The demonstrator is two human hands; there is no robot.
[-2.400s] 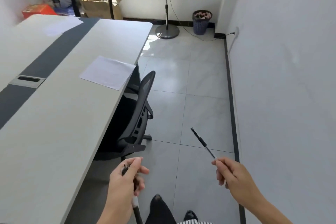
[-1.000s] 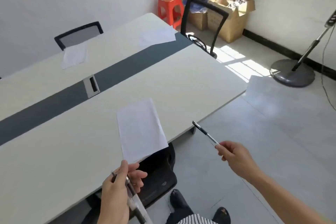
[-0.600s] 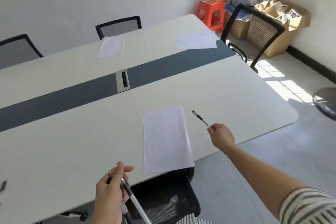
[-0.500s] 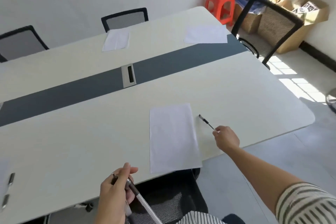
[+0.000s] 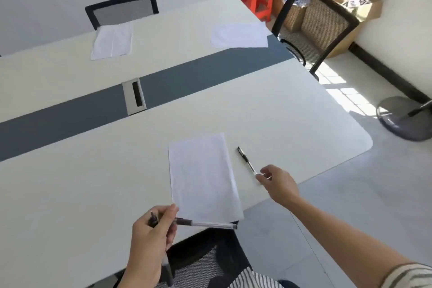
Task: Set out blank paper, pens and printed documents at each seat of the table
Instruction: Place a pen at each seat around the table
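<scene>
**Pen comes down beside the sheet**

The pen (image 5: pixel 246 161), slanted above the table (image 5: pixel 93 182) half a second ago, now lies flat just right of the blank sheet (image 5: pixel 203 177), near the table's front edge. The right hand (image 5: pixel 279 184) has thumb and forefinger at the pen's near end; I cannot tell whether they still pinch it. The left hand (image 5: pixel 149 241) grips spare pens (image 5: pixel 208 224), one now lying across the sheet's near corner.
</scene>
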